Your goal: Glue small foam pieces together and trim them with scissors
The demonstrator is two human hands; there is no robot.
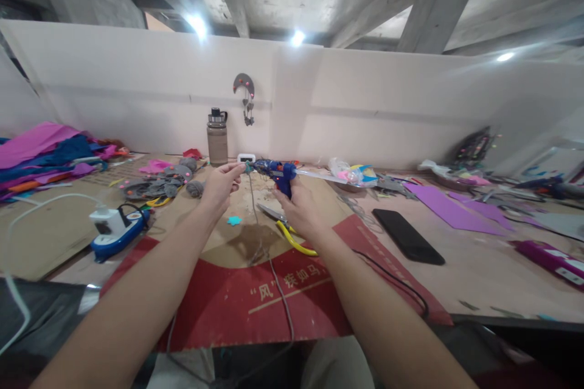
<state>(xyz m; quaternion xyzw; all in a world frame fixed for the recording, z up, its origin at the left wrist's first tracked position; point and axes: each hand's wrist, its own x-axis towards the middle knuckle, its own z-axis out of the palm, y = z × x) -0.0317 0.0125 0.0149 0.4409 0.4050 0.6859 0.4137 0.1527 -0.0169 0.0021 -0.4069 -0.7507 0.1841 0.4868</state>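
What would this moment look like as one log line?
right hand: holds glue gun | left hand: pinches small piece at nozzle | below: scissors

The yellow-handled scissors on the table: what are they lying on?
The scissors lie on brown and red cardboard. The right hand covers part of the blades; the table under the cardboard is hidden.

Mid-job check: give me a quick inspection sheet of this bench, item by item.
Surface: cardboard sheet over the table.
Job's things: blue glue gun in right hand; small teal piece pinched by left hand.
Clutter: yellow-handled scissors, black phone, felt pile, purple sheet, water bottle.
Grippers: both hands closed on their items.
Cables: grey cord down the middle; power strip at left.
Surroundings: white partition wall.
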